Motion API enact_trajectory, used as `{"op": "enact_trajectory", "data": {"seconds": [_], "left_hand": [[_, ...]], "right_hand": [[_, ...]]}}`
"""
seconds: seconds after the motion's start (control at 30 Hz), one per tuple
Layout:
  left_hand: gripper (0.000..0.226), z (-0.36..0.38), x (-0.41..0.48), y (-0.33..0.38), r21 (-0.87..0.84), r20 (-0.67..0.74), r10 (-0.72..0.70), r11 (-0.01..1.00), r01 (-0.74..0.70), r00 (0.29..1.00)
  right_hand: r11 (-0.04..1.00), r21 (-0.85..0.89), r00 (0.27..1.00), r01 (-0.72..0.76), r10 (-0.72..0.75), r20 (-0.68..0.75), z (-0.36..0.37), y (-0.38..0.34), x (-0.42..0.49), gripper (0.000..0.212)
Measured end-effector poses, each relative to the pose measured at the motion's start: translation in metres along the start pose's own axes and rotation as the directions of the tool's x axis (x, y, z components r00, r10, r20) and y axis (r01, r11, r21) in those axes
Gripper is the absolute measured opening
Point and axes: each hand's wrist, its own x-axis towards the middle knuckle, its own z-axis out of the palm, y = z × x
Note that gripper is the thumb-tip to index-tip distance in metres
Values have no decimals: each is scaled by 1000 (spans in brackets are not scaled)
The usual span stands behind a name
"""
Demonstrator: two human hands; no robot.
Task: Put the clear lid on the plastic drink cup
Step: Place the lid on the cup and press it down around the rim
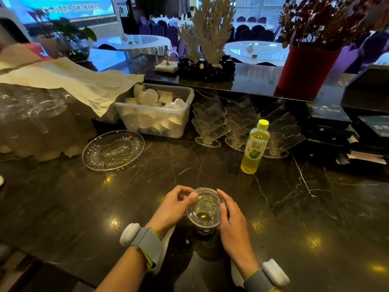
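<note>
We find the plastic drink cup (205, 228) standing on the dark marble bench (294, 207), near its front edge, between both hands. The clear lid (205, 207) lies on the cup's rim; we cannot tell whether it is fully seated. Our left hand (172, 207) curls against the lid's left edge, fingertips pinching it. Our right hand (230, 218) presses the right edge, fingers together. A green-capped bottle (255, 147) stands well apart, behind.
</note>
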Motion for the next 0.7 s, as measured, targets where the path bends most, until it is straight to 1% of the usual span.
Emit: {"op": "enact_trajectory", "data": {"seconds": [0.07, 0.17, 0.4, 0.7], "left_hand": [[16, 6, 9, 2, 48, -71, 56, 997, -53, 996], [14, 11, 18, 2, 101, -112, 76, 993, -64, 991], [13, 13, 24, -1, 119, -109, 90, 990, -77, 990], [16, 12, 25, 0, 92, -96, 99, 992, -90, 990]], "right_hand": [[999, -33, 1000, 6, -7, -9, 2, 1, 0, 39], [998, -65, 999, 21, -22, -24, 3, 2, 1, 39], [991, -130, 999, 27, -33, -42, 5, 4, 2, 39], [982, -181, 998, 47, -55, -40, 5, 1, 1, 39]]}}
